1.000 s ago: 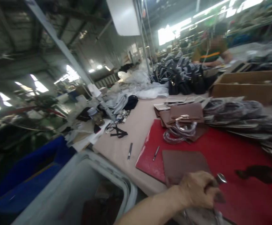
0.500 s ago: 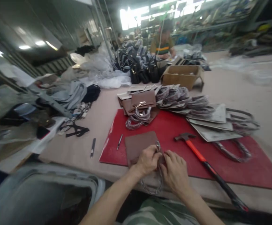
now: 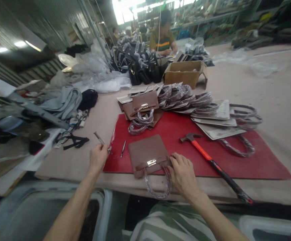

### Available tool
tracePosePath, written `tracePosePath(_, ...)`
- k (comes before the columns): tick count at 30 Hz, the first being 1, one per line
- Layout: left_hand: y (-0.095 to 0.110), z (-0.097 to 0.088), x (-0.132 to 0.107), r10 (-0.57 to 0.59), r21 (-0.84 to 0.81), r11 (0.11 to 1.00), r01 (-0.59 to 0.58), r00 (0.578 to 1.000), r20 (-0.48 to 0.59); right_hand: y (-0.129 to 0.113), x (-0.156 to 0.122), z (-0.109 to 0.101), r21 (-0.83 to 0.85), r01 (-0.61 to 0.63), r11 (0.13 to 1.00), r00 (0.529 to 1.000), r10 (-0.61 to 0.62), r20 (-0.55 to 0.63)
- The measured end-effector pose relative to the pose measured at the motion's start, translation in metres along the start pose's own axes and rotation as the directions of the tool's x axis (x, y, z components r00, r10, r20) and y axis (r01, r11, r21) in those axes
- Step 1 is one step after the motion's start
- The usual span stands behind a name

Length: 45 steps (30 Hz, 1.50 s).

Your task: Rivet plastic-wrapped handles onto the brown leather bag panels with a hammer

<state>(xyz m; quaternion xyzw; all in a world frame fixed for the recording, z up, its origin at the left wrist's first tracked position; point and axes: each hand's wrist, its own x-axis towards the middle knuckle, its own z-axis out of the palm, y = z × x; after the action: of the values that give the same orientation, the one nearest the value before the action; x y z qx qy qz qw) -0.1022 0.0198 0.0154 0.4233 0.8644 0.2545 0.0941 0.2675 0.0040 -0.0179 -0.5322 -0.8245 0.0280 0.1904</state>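
Note:
A flat brown handbag (image 3: 147, 149) lies near the table's front edge. It has a shiny metal clasp (image 3: 151, 162), and its plastic-wrapped handle (image 3: 158, 194) hangs toward me. My right hand (image 3: 184, 174) is closed at the bag's right edge, fingers bent around the flap's corner by the handle. Off to the left, my left hand (image 3: 99, 157) is closed on a slim metal tool (image 3: 99, 138) that sticks out above the fingers. Between that hand and the bag lies a thin pen-like tool (image 3: 123, 149).
Under the bag is a red mat (image 3: 198, 160), with a claw hammer (image 3: 208, 157) to the right. Behind are stacked brown bags (image 3: 144, 102) with wrapped handles, a cardboard box (image 3: 182, 75) and black bags (image 3: 145, 72). A person (image 3: 163, 36) sits across the table. A grey bin (image 3: 60, 187) stands front left.
My left hand has left the bag's clasp area, moved left and taken hold of the slim metal tool. My right hand stays at the bag's right side; the clasp and flap now show.

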Motion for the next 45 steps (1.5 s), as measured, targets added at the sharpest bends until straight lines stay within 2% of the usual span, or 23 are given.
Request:
tracePosePath(2, -0.022, -0.019, 0.012, -0.064, 0.274, 0.960, 0.058, 0.998, 0.016, 0.003, -0.001, 0.004, -0.012, 0.029, 0.999, 0.999, -0.030, -0.031)
tracePosePath(3, -0.030, -0.027, 0.015, -0.099, 0.326, 0.941, 0.088, 0.995, 0.016, 0.005, -0.001, 0.007, -0.023, 0.046, 0.999, 0.998, -0.047, -0.052)
tracePosePath(6, -0.046, -0.037, 0.019, -0.164, 0.402, 0.904, 0.148, 0.987, 0.006, 0.013, 0.000, 0.015, -0.066, 0.096, 0.993, 0.989, -0.103, -0.108)
tracePosePath(10, -0.054, -0.032, 0.019, -0.210, 0.453, 0.872, 0.185, 0.978, 0.004, 0.018, 0.003, 0.022, -0.100, 0.140, 0.985, 0.976, -0.155, -0.156)
tracePosePath(14, -0.048, -0.022, 0.020, -0.207, 0.454, 0.873, 0.178, 0.978, 0.015, 0.018, 0.003, 0.022, -0.102, 0.147, 0.984, 0.975, -0.162, -0.153)
tracePosePath(20, -0.023, -0.005, 0.024, -0.138, 0.431, 0.895, 0.115, 0.990, 0.021, 0.016, 0.002, 0.023, -0.081, 0.115, 0.990, 0.986, -0.124, -0.115)
tracePosePath(23, -0.011, 0.000, 0.015, -0.044, 0.440, 0.898, 0.030, 0.999, 0.022, 0.012, -0.002, 0.020, -0.036, 0.071, 0.997, 0.991, -0.075, -0.110)
tracePosePath(25, -0.004, 0.002, 0.004, 0.092, 0.426, 0.902, -0.075, 0.996, -0.020, 0.006, -0.006, 0.015, 0.019, 0.026, 1.000, 0.993, -0.023, -0.119)
tracePosePath(27, 0.003, 0.007, -0.013, 0.280, 0.333, 0.910, -0.246, 0.958, -0.057, -0.003, -0.012, 0.009, 0.066, -0.038, 0.997, 0.992, 0.045, -0.119)
tracePosePath(30, 0.013, 0.022, -0.051, 0.517, 0.070, 0.855, -0.513, 0.855, -0.045, -0.019, -0.022, 0.001, 0.115, -0.143, 0.983, 0.985, 0.153, -0.081)
tracePosePath(33, 0.023, 0.044, -0.093, 0.609, -0.078, 0.791, -0.607, 0.793, -0.008, -0.032, -0.032, -0.002, 0.176, -0.270, 0.947, 0.962, 0.271, 0.022)
tracePosePath(35, 0.029, 0.056, -0.115, 0.640, -0.072, 0.767, -0.638, 0.768, 0.003, -0.037, -0.035, -0.002, 0.190, -0.368, 0.910, 0.927, 0.344, 0.148)
tracePosePath(37, 0.035, 0.061, -0.127, 0.660, -0.018, 0.751, -0.660, 0.751, 0.012, -0.040, -0.036, -0.002, 0.158, -0.410, 0.898, 0.895, 0.363, 0.261)
tracePosePath(39, 0.042, 0.059, -0.130, 0.667, 0.048, 0.741, -0.669, 0.743, 0.054, -0.041, -0.032, -0.003, 0.104, -0.360, 0.927, 0.905, 0.320, 0.279)
tracePosePath(41, 0.050, 0.053, -0.129, 0.680, 0.094, 0.712, -0.695, 0.717, 0.150, -0.041, -0.024, -0.007, 0.052, -0.258, 0.965, 0.946, 0.241, 0.215)
tracePosePath(43, 0.056, 0.049, -0.126, 0.705, 0.130, 0.655, -0.745, 0.664, 0.251, -0.039, -0.013, -0.011, 0.010, -0.167, 0.986, 0.975, 0.163, 0.149)
tracePosePath(45, 0.060, 0.047, -0.124, 0.739, 0.165, 0.576, -0.800, 0.597, 0.313, -0.033, 0.002, -0.015, -0.004, -0.074, 0.997, 0.987, 0.074, 0.139)
